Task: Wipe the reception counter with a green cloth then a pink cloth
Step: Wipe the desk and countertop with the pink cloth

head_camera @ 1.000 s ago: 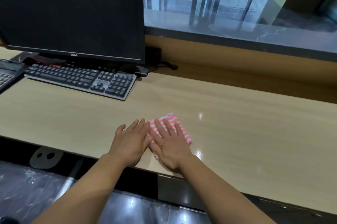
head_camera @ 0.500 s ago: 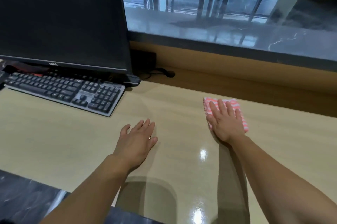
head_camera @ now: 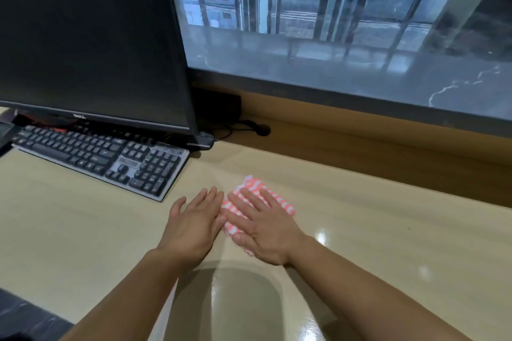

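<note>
a pink-and-white striped cloth (head_camera: 259,202) lies folded on the pale wood tabletop (head_camera: 388,229), just right of the frame's centre. the right hand (head_camera: 263,227) rests flat on top of it, palm down, fingers spread and extended toward the upper left, covering most of the cloth so only its far corner and right edge show. the left hand (head_camera: 194,225) lies flat on the bare tabletop just beside it, fingers straight and close together, its little-finger side touching the right hand's fingertips at the cloth's left edge. neither hand grips anything; both are open and pressing down. in the left of the frame sits a black dell monitor (head_camera: 88,35), with a dark keyboard (head_camera: 99,156) below it, angled toward the hands and well clear of the cloth. a raised grey stone ledge (head_camera: 360,77) runs across the upper right.
</note>
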